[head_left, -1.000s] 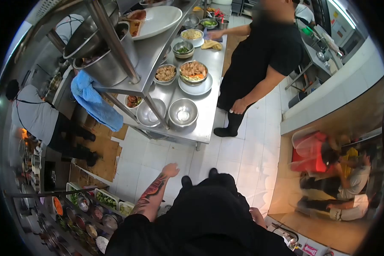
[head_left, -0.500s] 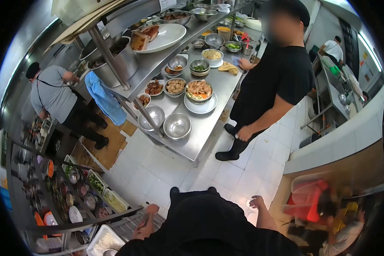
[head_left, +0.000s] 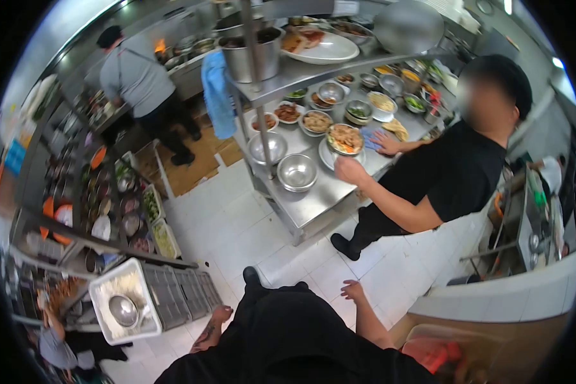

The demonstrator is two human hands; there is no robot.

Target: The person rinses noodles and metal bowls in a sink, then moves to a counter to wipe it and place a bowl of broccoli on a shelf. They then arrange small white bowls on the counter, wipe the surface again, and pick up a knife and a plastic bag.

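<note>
Low at my left side hangs my left hand (head_left: 221,313), its fingers loosely curved and nothing visible in them. It is nearest to a grey slatted metal unit (head_left: 184,296), beside a white tub (head_left: 148,323) of pale shredded or grainy food with a metal bowl (head_left: 123,311) in it. My right hand (head_left: 352,290) is held out over the tiled floor, fingers apart, empty. Ahead, a steel table (head_left: 326,203) bears an empty metal bowl (head_left: 297,173) and a bowl of meat pieces and vegetables (head_left: 345,139) on a white plate (head_left: 327,157).
A co-worker in black (head_left: 422,173) stands at the table's right, one hand on a blue cloth (head_left: 371,136), the other by the plate. Another person (head_left: 137,80) works at the back left. Ingredient racks (head_left: 102,192) line my left. A red-filled plastic bin (head_left: 435,352) sits lower right.
My view has turned left and my feet have stepped. The white tub shows more fully. The co-worker has turned to the table and raised a hand to the plate.
</note>
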